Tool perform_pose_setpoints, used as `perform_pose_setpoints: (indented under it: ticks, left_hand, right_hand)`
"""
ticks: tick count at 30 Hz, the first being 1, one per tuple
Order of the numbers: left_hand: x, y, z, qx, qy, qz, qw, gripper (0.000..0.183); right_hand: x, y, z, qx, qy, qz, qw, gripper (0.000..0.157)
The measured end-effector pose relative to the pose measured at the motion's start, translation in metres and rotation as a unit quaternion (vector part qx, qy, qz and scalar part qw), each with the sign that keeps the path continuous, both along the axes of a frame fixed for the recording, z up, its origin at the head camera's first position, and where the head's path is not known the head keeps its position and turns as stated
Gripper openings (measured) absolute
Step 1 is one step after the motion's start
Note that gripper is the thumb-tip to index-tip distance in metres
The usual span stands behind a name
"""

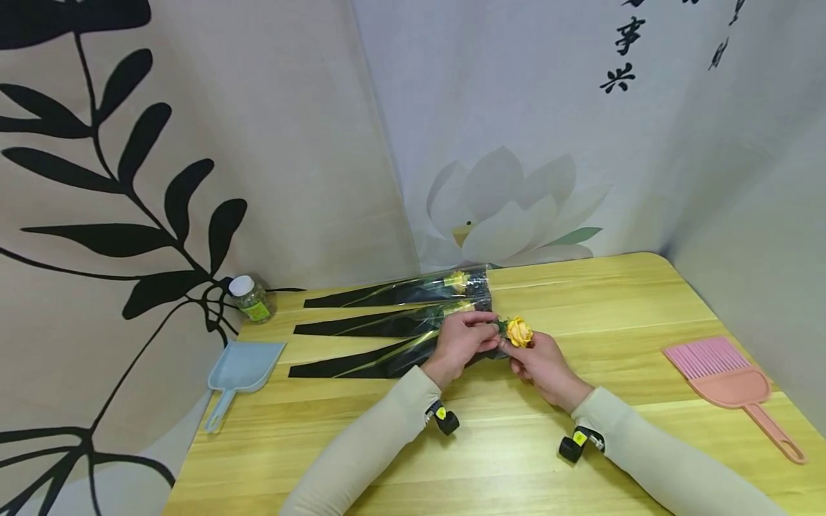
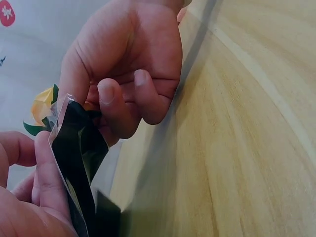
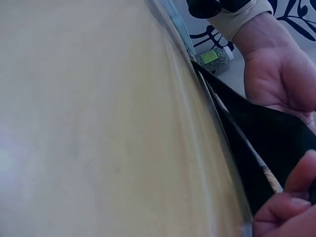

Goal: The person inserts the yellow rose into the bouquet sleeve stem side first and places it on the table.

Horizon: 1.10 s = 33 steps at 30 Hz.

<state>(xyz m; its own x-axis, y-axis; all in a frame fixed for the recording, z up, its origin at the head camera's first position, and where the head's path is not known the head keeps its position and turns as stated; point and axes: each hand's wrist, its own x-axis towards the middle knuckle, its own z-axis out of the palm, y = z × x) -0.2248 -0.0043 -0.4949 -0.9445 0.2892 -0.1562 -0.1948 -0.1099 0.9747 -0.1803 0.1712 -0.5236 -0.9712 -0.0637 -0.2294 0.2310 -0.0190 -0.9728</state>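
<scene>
A yellow rose pokes out of the open end of the nearest flower sleeve, which is black with a clear front and lies with its narrow end to the left. My left hand pinches the sleeve's upper edge just left of the bloom. On the other side, my right hand holds the sleeve's mouth between thumb and fingers, right below the bloom. In the left wrist view, the black film stands folded between both hands. Part of the rose's stem is hidden by the fingers.
Behind lie two more sleeved yellow roses, a middle one and a far one. A blue dustpan and a white-capped jar stand left. A pink dustpan-like scoop with a ribbed end lies right on the wooden table.
</scene>
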Motion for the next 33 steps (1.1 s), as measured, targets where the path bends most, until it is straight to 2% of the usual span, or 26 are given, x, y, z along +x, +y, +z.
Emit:
perform_pose_setpoints:
  ticks: [5,8,11,17,20,25,33]
  left_hand:
    - [-0.002,-0.002,0.0,-0.005,0.004,0.001,1.0,0.033]
    - [-0.003,-0.003,0.001,-0.012,0.001,0.007,0.9999,0.029]
    - [-0.004,-0.004,0.0,-0.016,-0.001,0.012,0.9998,0.025]
    - [-0.006,-0.005,-0.001,-0.017,0.003,0.016,0.9997,0.025]
    - [-0.007,-0.005,-0.001,-0.015,0.002,0.02,0.9997,0.024]
    - [-0.008,-0.006,-0.002,-0.011,0.002,0.023,0.9997,0.026]
    - [-0.006,-0.006,0.002,-0.024,0.001,0.025,0.9994,0.026]
  right_hand:
    - [0.0,0.004,0.004,0.053,0.028,0.006,0.998,0.036]
    - [0.0,0.009,0.007,0.086,0.048,0.015,0.995,0.048]
    - [0.0,0.013,0.009,0.108,0.07,0.026,0.991,0.053]
    - [0.001,0.023,0.012,0.116,0.108,0.042,0.986,0.061]
    - [0.001,0.027,0.014,0.093,0.113,0.047,0.988,0.068]
    - [0.0,0.034,0.016,0.064,0.11,0.042,0.991,0.059]
    - [-0.003,0.036,0.014,0.082,0.121,0.023,0.989,0.048]
